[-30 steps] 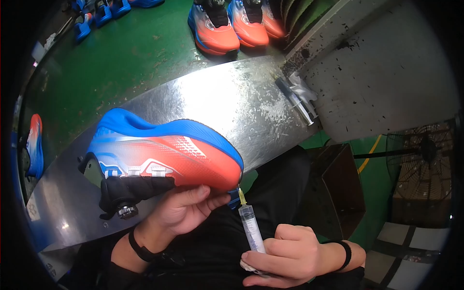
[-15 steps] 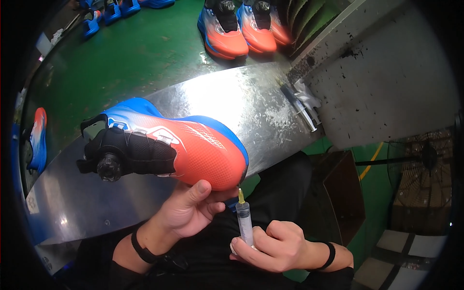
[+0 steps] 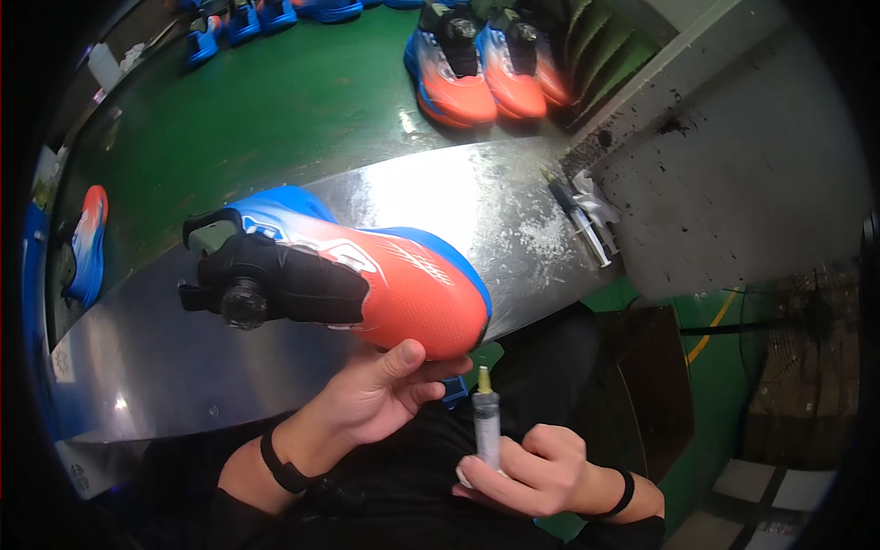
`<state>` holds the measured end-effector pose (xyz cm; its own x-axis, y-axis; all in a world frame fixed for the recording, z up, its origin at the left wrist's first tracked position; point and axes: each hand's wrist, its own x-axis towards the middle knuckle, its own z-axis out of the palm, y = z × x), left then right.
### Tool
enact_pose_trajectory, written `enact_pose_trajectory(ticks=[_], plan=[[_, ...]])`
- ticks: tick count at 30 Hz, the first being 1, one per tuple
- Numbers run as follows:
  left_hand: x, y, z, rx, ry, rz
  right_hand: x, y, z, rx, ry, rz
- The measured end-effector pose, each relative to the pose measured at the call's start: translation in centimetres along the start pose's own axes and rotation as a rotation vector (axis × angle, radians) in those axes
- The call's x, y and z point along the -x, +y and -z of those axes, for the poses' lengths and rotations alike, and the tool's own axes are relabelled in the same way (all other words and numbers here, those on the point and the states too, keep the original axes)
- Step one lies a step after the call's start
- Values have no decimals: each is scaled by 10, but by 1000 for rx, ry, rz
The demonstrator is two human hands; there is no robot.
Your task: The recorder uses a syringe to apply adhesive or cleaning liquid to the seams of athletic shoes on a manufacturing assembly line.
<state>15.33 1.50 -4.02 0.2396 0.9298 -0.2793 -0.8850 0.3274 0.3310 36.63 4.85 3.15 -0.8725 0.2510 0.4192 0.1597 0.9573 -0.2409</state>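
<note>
Green conveyor surface (image 3: 275,101) runs behind a shiny metal bench (image 3: 513,211), which serves as landmark. Beyond the bench, on the green surface: a pair of orange-and-blue shoes (image 3: 477,69); more blue shoes (image 3: 247,18) farther off. One further shoe (image 3: 84,243) lies off the bench's left end. At the bench's right end, beside a grey machine housing (image 3: 742,174), a spare syringe (image 3: 577,220) lies on the metal.

Shoe (image 3: 367,275), orange toe, blue heel, black dial closure: held just above the bench's near edge, toe toward the person. Left hand (image 3: 385,394) grips it from below, thumb pressed against the toe, fingers curled underneath.

Right hand (image 3: 532,472), near side of the bench, closed around a syringe (image 3: 486,426), upright, yellowish tip pointing up at the toe, just short of the sole edge; contact cannot be confirmed. Black bands on both wrists.
</note>
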Motion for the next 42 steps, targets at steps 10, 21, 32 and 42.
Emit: enact_pose_trajectory(ticks=[10,21,32,42], plan=[[109,12,19,32,114,-7,-7,84,-13,53,46,-213],[17,92,8,-381,222,-321,-22,145,-44,-11,104,-324],[-30,156,32,-481,229,-401,-21,155,-50,-30,89,-393],[203,249,173,-299,763,-977,-23,151,-70,-21,130,-337]])
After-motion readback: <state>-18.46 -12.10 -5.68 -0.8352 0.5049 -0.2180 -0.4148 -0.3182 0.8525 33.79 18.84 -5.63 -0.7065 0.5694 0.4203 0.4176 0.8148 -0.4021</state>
